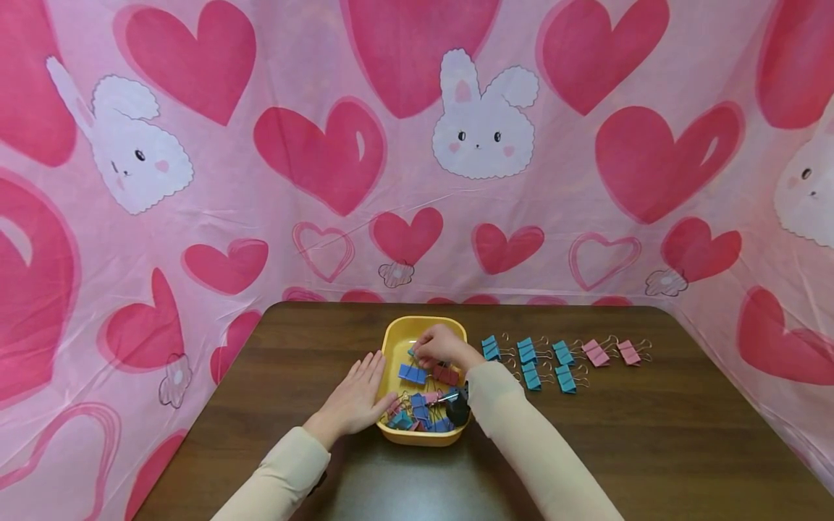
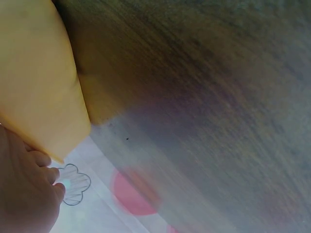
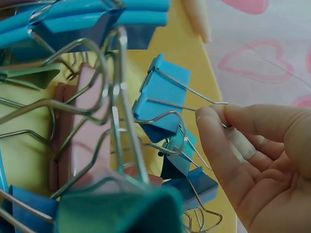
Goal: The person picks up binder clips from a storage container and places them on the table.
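Note:
A yellow plastic basin (image 1: 422,438) stands on the table and holds a heap of blue, teal, pink and dark red binder clips. My left hand (image 1: 354,394) lies along the basin's left side, fingers extended and thumb at the rim. In the left wrist view, its fingertips touch the basin's edge. Inside the basin, the thumb and fingertips of my right hand (image 1: 439,347) pinch the wire handle of a blue binder clip (image 3: 165,94). Around that clip in the right wrist view are a teal clip (image 3: 179,155), a darker blue clip (image 3: 197,187) and a pink clip (image 3: 90,119).
Right of the basin on the brown table (image 1: 651,434), several teal binder clips (image 1: 528,351) and two pink binder clips (image 1: 596,353) lie in two rows. A pink curtain (image 1: 417,188) with hearts and rabbits hangs behind the table and along its sides.

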`<state>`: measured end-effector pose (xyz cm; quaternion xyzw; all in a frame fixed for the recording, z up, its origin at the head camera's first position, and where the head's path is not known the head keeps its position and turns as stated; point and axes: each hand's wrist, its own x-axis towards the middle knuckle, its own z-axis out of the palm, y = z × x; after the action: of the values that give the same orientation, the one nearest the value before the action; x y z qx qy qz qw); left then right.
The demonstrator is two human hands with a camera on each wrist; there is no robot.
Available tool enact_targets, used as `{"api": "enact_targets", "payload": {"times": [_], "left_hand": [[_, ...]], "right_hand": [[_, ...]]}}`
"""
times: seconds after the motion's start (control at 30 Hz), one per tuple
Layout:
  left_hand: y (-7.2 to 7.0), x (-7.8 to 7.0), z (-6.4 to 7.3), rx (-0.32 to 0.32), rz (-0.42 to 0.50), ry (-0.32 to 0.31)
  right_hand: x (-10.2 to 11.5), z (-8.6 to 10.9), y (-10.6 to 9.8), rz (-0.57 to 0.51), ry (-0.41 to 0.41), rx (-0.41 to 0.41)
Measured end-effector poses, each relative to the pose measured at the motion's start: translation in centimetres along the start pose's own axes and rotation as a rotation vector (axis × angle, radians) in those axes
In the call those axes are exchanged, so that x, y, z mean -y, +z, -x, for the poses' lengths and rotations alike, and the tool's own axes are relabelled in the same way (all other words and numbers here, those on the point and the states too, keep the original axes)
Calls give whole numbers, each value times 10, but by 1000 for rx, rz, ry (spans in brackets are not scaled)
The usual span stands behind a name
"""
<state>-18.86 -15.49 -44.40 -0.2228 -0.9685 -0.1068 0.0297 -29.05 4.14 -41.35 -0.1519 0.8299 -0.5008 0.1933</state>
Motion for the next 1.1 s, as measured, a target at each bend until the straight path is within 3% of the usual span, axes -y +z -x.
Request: {"api": "enact_targets", "payload": {"times": [0.53, 0.87, 1.1], "left_hand": [[1, -1, -1, -19, -24, 10], [2, -1, -1, -16, -4, 0], [1, 0, -1, -23, -1, 4]], "right_hand": [[-1, 11, -22, -255, -21, 91], [-12, 14, -30, -395, -4, 193], [-21, 18, -27, -380, 4, 258]]}}
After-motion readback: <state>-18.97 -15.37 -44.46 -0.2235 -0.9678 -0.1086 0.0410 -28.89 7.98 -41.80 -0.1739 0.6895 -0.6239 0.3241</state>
